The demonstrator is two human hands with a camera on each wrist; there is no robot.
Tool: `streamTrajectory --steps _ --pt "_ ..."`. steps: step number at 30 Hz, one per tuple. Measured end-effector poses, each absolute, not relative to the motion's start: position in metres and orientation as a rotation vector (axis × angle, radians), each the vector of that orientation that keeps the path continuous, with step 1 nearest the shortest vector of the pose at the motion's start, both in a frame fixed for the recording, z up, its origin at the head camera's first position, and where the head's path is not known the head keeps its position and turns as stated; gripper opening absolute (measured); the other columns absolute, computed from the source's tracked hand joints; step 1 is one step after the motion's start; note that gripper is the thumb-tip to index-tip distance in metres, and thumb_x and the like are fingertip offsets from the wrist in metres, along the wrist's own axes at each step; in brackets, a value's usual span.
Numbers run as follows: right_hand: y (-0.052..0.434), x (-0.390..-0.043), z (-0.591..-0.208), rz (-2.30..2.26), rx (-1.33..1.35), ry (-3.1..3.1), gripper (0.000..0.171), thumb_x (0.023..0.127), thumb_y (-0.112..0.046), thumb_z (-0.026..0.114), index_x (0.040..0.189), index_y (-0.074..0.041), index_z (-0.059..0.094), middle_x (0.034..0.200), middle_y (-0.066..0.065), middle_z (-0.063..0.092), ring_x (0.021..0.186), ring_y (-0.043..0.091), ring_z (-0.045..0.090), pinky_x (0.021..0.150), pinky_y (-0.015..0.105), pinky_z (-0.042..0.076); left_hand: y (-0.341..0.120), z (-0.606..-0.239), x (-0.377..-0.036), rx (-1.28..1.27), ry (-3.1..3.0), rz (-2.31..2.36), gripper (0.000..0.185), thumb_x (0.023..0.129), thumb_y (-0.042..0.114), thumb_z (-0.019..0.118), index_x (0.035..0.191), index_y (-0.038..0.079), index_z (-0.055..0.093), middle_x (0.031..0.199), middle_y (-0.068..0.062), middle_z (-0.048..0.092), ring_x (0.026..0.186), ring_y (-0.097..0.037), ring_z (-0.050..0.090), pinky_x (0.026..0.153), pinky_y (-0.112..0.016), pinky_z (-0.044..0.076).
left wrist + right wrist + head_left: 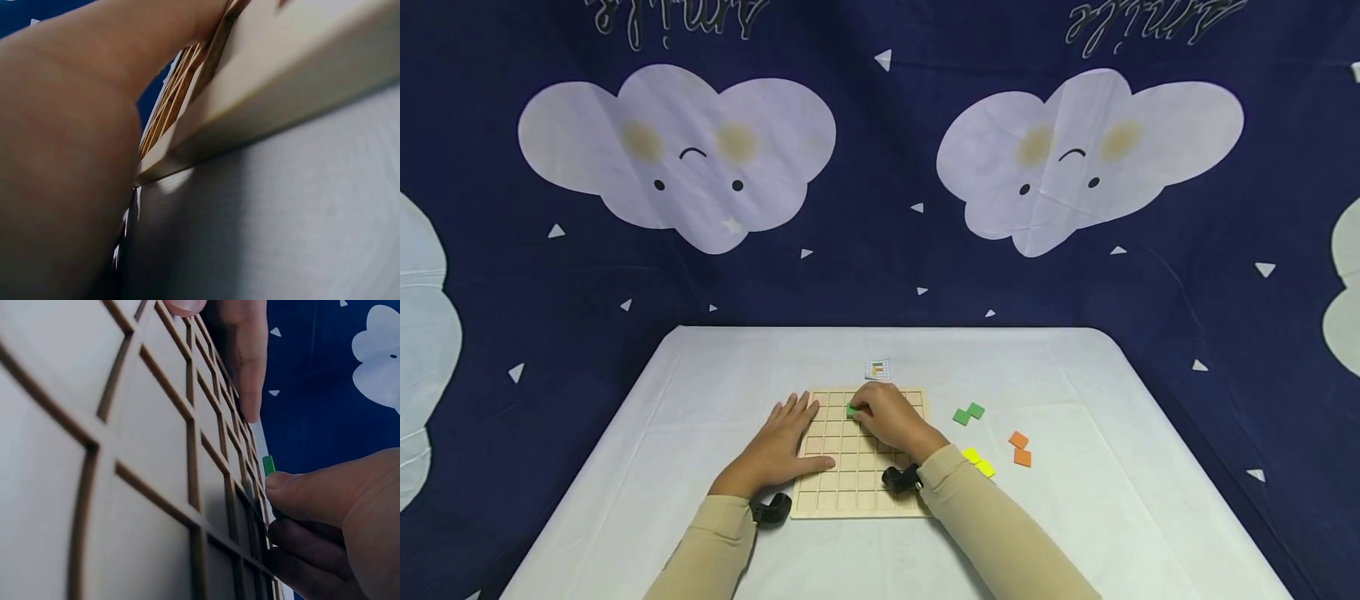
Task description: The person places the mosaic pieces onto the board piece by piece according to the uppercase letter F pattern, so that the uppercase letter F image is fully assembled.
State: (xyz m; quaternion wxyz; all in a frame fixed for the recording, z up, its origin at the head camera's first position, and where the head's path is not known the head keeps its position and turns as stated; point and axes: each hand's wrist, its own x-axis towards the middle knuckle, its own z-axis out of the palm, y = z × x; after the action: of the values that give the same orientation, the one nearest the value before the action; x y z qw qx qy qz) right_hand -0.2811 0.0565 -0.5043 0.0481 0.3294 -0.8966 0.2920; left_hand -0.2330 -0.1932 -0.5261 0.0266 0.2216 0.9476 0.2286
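Pale gridded board [859,467], green piece [852,410], navy backdrop [880,275] (white clouds).

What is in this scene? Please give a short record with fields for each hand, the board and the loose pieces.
left hand: flat on the left edge of the wooden grid board
right hand: pinches a green piece over the board's far rows
loose pieces: green piece on table, orange pieces, yellow pieces
card: beyond the board
surface: white table

White table [1075,533], small pattern card [877,369], loose green [968,412], orange [1019,448], yellow pieces [978,462], navy cloud backdrop [880,167].
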Motion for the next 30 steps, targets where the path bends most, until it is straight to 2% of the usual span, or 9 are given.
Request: streamTrajectory --steps 10,18,30 --pt "0.0518 -0.2830 -0.5089 0.854 1.014 -2.729 0.009 0.097 -0.005 0.078 0.106 -0.004 0.080 0.111 0.005 0.073 0.106 0.019 0.069 0.094 0.030 0.056 -0.1931 -0.5257 -0.2321 0.705 2.935 0.729 0.112 0.086 0.070 0.072 0.162 -0.004 0.035 0.169 -0.026 0.022 0.157 -0.043 0.014 0.126 -0.056 0.009" --pt "0.0498 -0.2836 -0.5092 0.806 1.007 -2.764 0.011 0.097 -0.008 0.078 0.107 -0.005 0.080 0.111 0.004 0.074 0.111 0.021 0.067 0.101 0.034 0.053 -0.1930 -0.5259 -0.2316 0.689 2.930 0.720 0.112 0.087 0.071 0.071 0.163 -0.003 0.034 0.169 -0.025 0.021 0.157 -0.042 0.012 0.126 -0.055 0.008" --pt "0.0492 -0.2842 -0.5103 0.796 0.985 -2.791 0.013 0.098 -0.010 0.078 0.110 -0.006 0.080 0.113 0.003 0.073 0.113 0.021 0.067 0.104 0.035 0.051 -0.1919 -0.5253 -0.2314 0.687 2.936 0.710 0.111 0.087 0.070 0.072 0.162 -0.003 0.034 0.169 -0.026 0.021 0.157 -0.043 0.013 0.126 -0.056 0.009"
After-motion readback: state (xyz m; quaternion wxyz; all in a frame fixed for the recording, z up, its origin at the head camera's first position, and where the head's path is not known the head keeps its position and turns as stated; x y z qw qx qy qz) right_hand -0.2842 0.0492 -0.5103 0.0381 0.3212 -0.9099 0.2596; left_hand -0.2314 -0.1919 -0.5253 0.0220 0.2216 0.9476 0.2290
